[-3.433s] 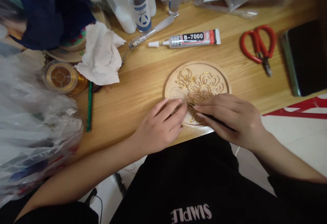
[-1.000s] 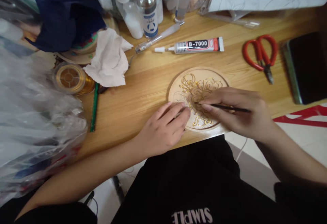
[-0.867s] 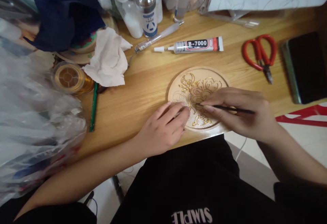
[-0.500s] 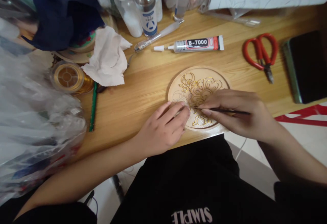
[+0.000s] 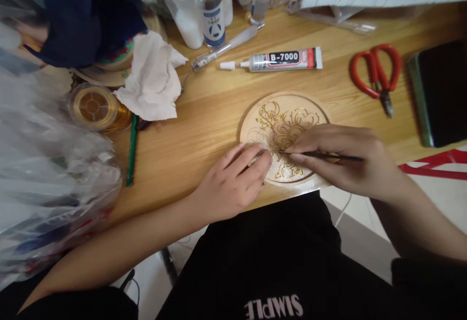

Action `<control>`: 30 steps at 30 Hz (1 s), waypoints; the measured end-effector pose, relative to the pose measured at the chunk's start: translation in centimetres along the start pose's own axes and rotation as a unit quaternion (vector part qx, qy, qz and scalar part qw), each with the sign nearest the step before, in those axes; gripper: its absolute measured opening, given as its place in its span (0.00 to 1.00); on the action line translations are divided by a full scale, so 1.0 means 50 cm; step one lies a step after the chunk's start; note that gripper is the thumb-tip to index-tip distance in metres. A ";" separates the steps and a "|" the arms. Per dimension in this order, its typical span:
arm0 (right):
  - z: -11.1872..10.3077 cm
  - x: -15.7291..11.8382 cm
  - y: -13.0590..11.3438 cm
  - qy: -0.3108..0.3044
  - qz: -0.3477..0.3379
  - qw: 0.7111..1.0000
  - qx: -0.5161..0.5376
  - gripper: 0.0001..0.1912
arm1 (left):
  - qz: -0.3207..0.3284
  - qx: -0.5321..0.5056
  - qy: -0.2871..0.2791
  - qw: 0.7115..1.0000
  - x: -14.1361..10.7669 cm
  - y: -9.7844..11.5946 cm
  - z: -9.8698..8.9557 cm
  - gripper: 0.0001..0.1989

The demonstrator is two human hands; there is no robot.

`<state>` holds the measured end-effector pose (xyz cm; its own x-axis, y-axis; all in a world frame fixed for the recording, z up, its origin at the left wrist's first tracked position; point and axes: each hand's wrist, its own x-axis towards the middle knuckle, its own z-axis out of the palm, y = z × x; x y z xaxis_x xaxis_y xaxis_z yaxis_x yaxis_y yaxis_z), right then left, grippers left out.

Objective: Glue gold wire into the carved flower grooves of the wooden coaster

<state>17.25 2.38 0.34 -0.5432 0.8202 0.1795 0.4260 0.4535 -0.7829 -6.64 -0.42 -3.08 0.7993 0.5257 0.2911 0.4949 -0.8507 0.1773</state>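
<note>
A round wooden plate lies at the table's front edge, with a flower design outlined in gold wire and faint drawn lines on its face. My left hand rests over its lower left part, fingers bent onto it and thumb hidden. In my right hand, thumb and fingers pinch slim dark tweezers. Their tip touches or hovers over the design beside my left fingertips; which of these, I cannot tell. Fingers cover part of the pattern.
Behind the plate lie a B-7000 glue tube and a clear pen. Red-handled cutters and a phone are on the right. Leftward are crumpled tissue, a gold wire spool, a green pencil and plastic bags. Bottles stand behind.
My right hand and the tweezers have shifted slightly to the right. My left hand stays on the plate. The view has also moved a little.
</note>
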 end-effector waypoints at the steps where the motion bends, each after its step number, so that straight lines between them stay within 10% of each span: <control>1: 0.000 0.000 0.001 -0.002 0.000 1.000 -0.003 0.04 | 0.000 -0.003 0.001 1.000 0.000 0.000 0.000 0.16; 18: -0.006 0.000 0.010 -0.016 -0.017 1.000 0.005 0.06 | -0.001 -0.024 0.007 1.000 0.004 -0.003 -0.001 0.15; 30: -0.050 0.052 0.030 -0.171 -0.096 0.980 -0.009 0.08 | 0.007 -0.027 0.007 1.000 0.007 -0.005 -0.002 0.14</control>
<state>18.29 6.06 1.12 -0.8245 0.5552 0.1092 0.3034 0.5968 -0.7428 -6.52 -0.02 -2.91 0.8009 0.5147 0.3061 0.4647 -0.8566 0.2244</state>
